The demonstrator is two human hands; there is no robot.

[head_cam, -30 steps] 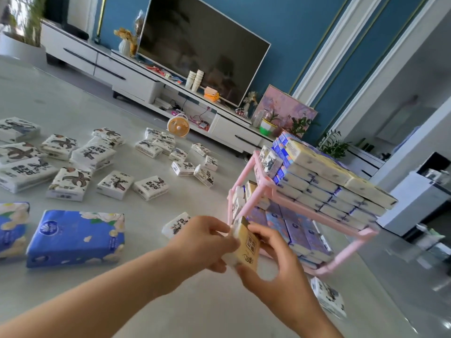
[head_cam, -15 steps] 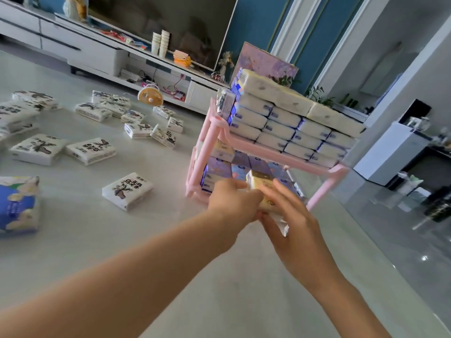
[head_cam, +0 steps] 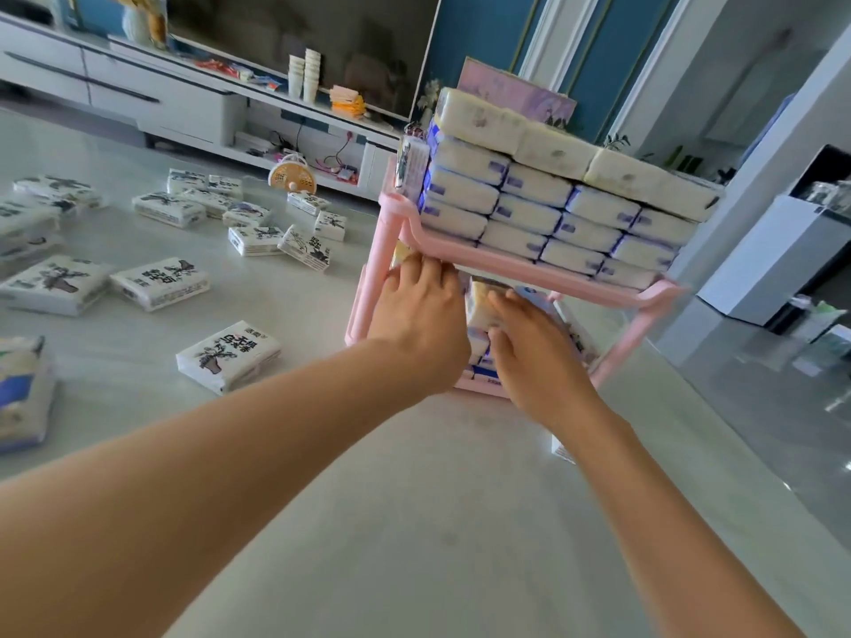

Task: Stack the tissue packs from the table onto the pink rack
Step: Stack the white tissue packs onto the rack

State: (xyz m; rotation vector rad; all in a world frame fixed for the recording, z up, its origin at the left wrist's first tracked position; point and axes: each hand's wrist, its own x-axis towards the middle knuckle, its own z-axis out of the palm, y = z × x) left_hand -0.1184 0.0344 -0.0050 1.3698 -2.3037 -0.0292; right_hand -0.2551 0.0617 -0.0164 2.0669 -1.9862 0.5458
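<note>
The pink rack [head_cam: 506, 262] stands on the table [head_cam: 414, 522], its top shelf full of white-and-blue tissue packs [head_cam: 529, 195] in several layers. Both my hands are at the opening of its lower shelf. My right hand [head_cam: 539, 356] holds a yellowish tissue pack [head_cam: 481, 308] inside that opening, fingers over its top and thumb below. My left hand [head_cam: 421, 315] lies beside it with straight fingers reaching in under the shelf rail, touching the pack's left side. More packs fill the lower shelf behind the hands, mostly hidden. A loose white pack [head_cam: 228, 356] lies left of the rack.
Several more black-and-white printed packs [head_cam: 159, 283] are scattered over the table's left and back. A larger blue pack [head_cam: 23, 393] sits at the left edge. Another small pack [head_cam: 562, 451] peeks out under my right forearm. A small orange fan [head_cam: 292, 179] stands behind.
Both hands moved forward with the yellowish pack, from in front of the rack into the lower shelf opening. The camera came closer to the rack.
</note>
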